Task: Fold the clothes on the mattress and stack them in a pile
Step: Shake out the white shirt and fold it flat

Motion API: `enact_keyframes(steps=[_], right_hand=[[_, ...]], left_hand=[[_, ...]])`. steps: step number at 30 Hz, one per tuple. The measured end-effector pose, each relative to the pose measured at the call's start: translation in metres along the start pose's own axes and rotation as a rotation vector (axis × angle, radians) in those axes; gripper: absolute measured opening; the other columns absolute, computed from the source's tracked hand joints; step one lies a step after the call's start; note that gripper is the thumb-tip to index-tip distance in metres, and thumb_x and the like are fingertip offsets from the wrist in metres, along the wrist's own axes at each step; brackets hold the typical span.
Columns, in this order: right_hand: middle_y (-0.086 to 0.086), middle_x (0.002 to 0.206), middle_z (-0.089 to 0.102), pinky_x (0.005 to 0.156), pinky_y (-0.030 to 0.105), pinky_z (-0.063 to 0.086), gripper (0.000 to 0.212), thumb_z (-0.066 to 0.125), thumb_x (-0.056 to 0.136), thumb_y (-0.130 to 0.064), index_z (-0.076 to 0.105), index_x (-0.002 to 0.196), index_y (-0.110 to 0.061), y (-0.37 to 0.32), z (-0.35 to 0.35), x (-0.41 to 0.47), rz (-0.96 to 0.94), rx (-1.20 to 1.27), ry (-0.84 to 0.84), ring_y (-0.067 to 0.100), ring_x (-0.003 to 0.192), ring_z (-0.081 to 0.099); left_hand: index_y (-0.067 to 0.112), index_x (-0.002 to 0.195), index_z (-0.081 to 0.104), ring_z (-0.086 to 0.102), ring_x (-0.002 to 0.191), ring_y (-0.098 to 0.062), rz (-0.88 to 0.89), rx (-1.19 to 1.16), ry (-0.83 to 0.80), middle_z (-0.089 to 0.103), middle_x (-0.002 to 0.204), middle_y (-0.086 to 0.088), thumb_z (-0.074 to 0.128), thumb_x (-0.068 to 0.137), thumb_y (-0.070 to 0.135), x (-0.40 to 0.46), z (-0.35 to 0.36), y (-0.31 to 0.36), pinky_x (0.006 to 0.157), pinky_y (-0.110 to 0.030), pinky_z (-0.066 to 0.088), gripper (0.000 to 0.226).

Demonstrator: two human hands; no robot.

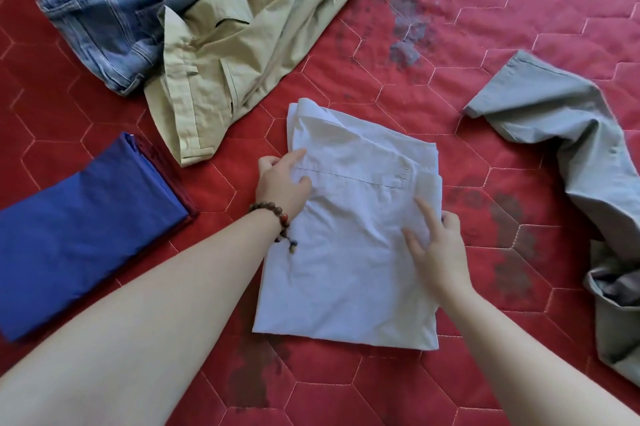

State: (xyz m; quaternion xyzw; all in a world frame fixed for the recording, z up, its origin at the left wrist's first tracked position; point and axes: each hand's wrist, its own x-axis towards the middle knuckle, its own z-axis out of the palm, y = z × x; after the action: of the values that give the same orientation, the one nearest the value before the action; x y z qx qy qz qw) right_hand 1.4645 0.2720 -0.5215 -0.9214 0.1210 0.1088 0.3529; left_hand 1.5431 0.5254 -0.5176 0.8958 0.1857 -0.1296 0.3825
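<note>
With both hands' fingers spread flat on the white shirt [349, 231] lying on the mattress [485, 86], we risk its loose collar flap beyond our fingertips springing open once we lift.

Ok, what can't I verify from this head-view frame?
- White shirt: the folded layers underneath are hidden by its top face.
- Jeans: cut off by the top edge and partly covered by the beige garment.
- Grey trousers: run off the right edge.
- Blue folded cloth: dark red cloth beneath shows only an edge.
- Right hand: grip under the shirt's edge unclear.
</note>
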Motion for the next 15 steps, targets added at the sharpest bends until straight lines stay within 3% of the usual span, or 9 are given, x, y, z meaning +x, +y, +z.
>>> enact_keyframes(steps=[2,6,8,10,11,13,15], right_hand=[[0.002,0.115,0.038,0.079,0.012,0.029,0.059,0.063,0.089,-0.015,0.043,0.141,-0.032,-0.004,-0.004,0.017,-0.003,0.044,0.022,-0.006,0.080,0.044],[0.004,0.126,0.036,0.084,0.004,0.023,0.062,0.059,0.086,-0.005,0.046,0.140,-0.031,-0.016,-0.009,0.052,0.029,0.105,0.047,-0.004,0.089,0.035],[0.001,0.125,0.034,0.079,-0.001,0.023,0.063,0.058,0.086,-0.004,0.045,0.141,-0.032,-0.020,-0.010,0.065,0.027,0.134,0.051,-0.011,0.083,0.038],[-0.001,0.119,0.035,0.071,-0.005,0.026,0.064,0.057,0.086,-0.004,0.042,0.142,-0.031,-0.022,-0.011,0.074,0.023,0.137,0.065,-0.019,0.080,0.042],[-0.001,0.116,0.036,0.068,-0.004,0.028,0.064,0.057,0.086,-0.004,0.040,0.142,-0.030,-0.022,-0.012,0.077,0.030,0.129,0.074,-0.017,0.076,0.045],[-0.001,0.110,0.040,0.062,0.008,0.031,0.060,0.058,0.086,-0.007,0.042,0.139,-0.031,-0.022,-0.013,0.081,0.053,0.076,0.070,-0.001,0.070,0.048],[0.000,0.104,0.044,0.063,0.018,0.026,0.050,0.059,0.086,-0.009,0.050,0.130,-0.031,-0.021,-0.016,0.084,0.052,0.005,0.029,0.008,0.072,0.045]], left_hand=[[0.030,0.131,0.057,0.047,0.074,-0.002,0.012,-0.102,0.021,0.034,0.118,0.002,0.054,0.085,0.010,0.012,-0.001,0.005,0.068,0.004,0.034,0.050],[0.028,0.124,0.062,0.043,0.079,0.007,0.093,-0.144,0.054,0.038,0.127,-0.003,0.054,0.083,0.003,0.036,-0.004,0.021,0.071,0.008,0.030,0.049],[0.027,0.121,0.065,0.050,0.090,0.006,0.089,-0.153,0.045,0.047,0.128,-0.005,0.057,0.082,0.005,0.049,-0.007,0.028,0.082,0.000,0.038,0.045],[0.025,0.116,0.069,0.058,0.106,-0.014,0.050,-0.179,0.041,0.059,0.124,-0.004,0.057,0.081,0.004,0.059,-0.008,0.031,0.094,-0.023,0.046,0.042],[0.023,0.113,0.070,0.059,0.108,-0.018,0.039,-0.187,0.042,0.063,0.122,-0.002,0.056,0.080,0.002,0.062,-0.008,0.033,0.093,-0.026,0.047,0.042],[0.023,0.108,0.072,0.062,0.087,-0.014,0.029,-0.189,0.030,0.068,0.106,0.001,0.052,0.079,-0.002,0.065,-0.008,0.033,0.075,-0.021,0.048,0.043],[0.025,0.100,0.074,0.047,0.052,-0.003,0.043,-0.206,0.021,0.059,0.071,0.006,0.052,0.080,-0.001,0.067,-0.010,0.031,0.051,-0.013,0.037,0.039]])
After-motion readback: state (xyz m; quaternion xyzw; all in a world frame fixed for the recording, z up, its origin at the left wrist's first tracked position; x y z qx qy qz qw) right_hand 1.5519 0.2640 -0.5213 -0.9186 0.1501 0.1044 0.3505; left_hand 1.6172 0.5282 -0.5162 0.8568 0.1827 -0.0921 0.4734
